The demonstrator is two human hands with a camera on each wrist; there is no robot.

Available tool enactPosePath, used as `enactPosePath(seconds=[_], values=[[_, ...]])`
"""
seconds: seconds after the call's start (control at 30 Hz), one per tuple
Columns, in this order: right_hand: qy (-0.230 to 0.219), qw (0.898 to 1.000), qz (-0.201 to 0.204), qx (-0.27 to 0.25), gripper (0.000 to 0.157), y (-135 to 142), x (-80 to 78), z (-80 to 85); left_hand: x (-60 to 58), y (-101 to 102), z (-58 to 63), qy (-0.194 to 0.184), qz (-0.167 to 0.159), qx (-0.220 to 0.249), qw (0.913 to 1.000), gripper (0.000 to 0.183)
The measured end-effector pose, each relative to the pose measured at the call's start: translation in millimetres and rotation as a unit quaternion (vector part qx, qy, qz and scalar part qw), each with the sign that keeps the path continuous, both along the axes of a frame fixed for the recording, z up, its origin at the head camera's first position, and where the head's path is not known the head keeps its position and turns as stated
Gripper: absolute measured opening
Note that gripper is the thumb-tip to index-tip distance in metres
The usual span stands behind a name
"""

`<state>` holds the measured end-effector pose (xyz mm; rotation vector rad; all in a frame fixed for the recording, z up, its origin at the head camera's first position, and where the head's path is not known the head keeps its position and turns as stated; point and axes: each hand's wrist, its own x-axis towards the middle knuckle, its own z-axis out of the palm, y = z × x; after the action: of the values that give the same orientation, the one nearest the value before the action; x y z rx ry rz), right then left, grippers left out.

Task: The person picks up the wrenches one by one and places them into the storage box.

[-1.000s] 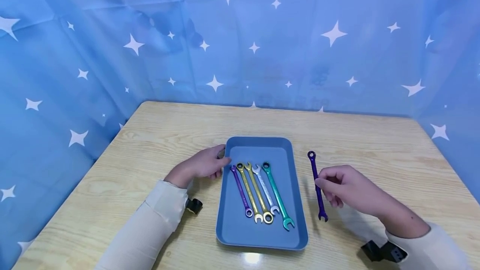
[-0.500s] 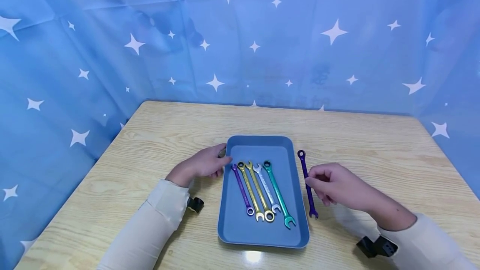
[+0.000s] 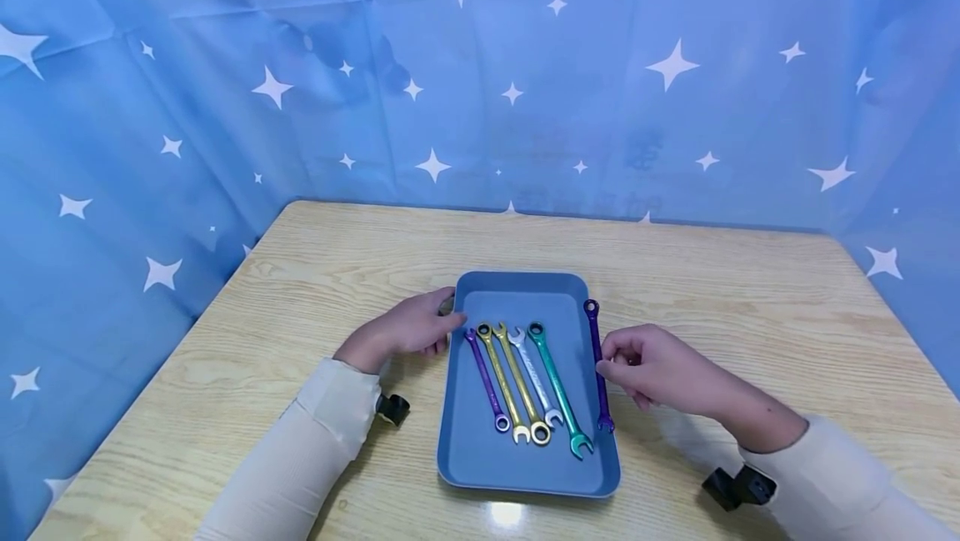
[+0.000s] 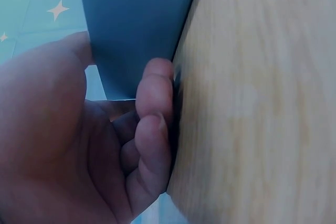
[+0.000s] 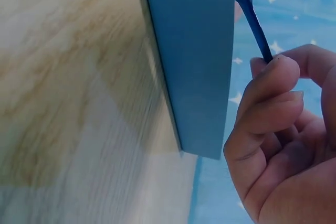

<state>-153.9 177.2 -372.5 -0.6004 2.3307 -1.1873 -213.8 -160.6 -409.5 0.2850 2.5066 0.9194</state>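
Note:
A blue tray (image 3: 528, 474) holds a short purple wrench (image 3: 487, 381), two gold wrenches (image 3: 504, 383), a silver wrench (image 3: 534, 376) and a green wrench (image 3: 558, 387), laid side by side. At the tray's left side my left hand (image 3: 414, 326) grips the wall, thumb over the rim and fingers against the outside, as the left wrist view (image 4: 121, 129) also shows. My right hand (image 3: 660, 370) pinches a dark purple combination wrench (image 3: 597, 349) by its middle, over the tray's right rim. In the right wrist view one end of this wrench (image 5: 257, 30) sticks out past the fingers.
The tray stands on a pale wooden table (image 3: 360, 249), with bare wood around it. Behind the table hangs a blue curtain (image 3: 480, 107) printed with white stars. Each wrist carries a small black camera.
My right hand has carried the dark purple wrench leftward, from beside the tray to over its right rim. The left hand has stayed on the tray's left side.

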Motion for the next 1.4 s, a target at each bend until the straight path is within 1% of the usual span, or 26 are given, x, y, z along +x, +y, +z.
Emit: enactPosePath(seconds=[0.2,0.43,0.67,0.83,1.07,1.23,1.4], values=[[-0.001,1.0,0.01,0.007,0.024,-3.4,-4.4,-4.3,0.4,-0.5,0.1,0.001,-0.001,-0.003,1.0,0.06],[-0.003,1.0,0.008,0.03,0.02,-6.4,-6.7,-4.3,-0.9,-0.9,-1.5,0.006,-0.005,-0.003,1.0,0.059],[-0.019,0.999,0.015,0.031,0.018,-6.9,-10.1,-9.4,-1.5,-0.4,-0.7,0.006,-0.003,-0.001,1.0,0.06],[-0.027,0.999,0.011,0.037,0.016,-9.4,-10.6,-12.2,-1.4,-0.7,-1.2,0.008,-0.004,-0.004,1.0,0.061],[-0.034,0.998,0.005,0.049,0.015,-15.9,-9.5,-11.7,-1.5,-0.8,-1.5,0.014,-0.007,0.003,0.9999,0.056],[-0.043,0.998,0.002,0.055,0.015,-18.6,-11.1,-16.7,-2.1,-1.5,-3.2,0.012,-0.005,0.001,0.9999,0.058],[-0.034,0.997,0.001,0.075,0.015,-19.6,-12.3,-20.7,-1.9,-0.7,-2.6,0.01,-0.007,-0.001,0.9999,0.059]])
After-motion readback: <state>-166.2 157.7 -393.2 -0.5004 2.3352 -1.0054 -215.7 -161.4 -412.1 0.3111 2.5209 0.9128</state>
